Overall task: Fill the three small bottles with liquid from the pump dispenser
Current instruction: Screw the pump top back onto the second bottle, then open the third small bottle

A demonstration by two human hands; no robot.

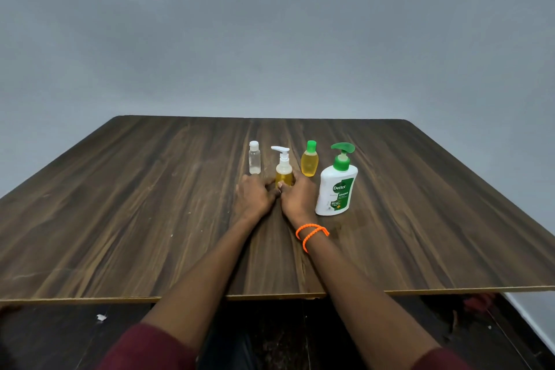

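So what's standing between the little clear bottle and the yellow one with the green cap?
In the head view, a small yellow-filled bottle with a white pump top stands between them, both hands holding its base.

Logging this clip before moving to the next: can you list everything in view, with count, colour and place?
clear bottle: 1, clear with white cap, left of the row
small pump bottle: 1, yellow liquid, white pump, between both hands
yellow bottle: 1, green cap, right of the small pump bottle
Dettol dispenser: 1, white with green pump, far right, nearest
table: 1, dark wood
wristbands: 2, orange, right wrist
left hand: on the small pump bottle's left
right hand: curled round its base
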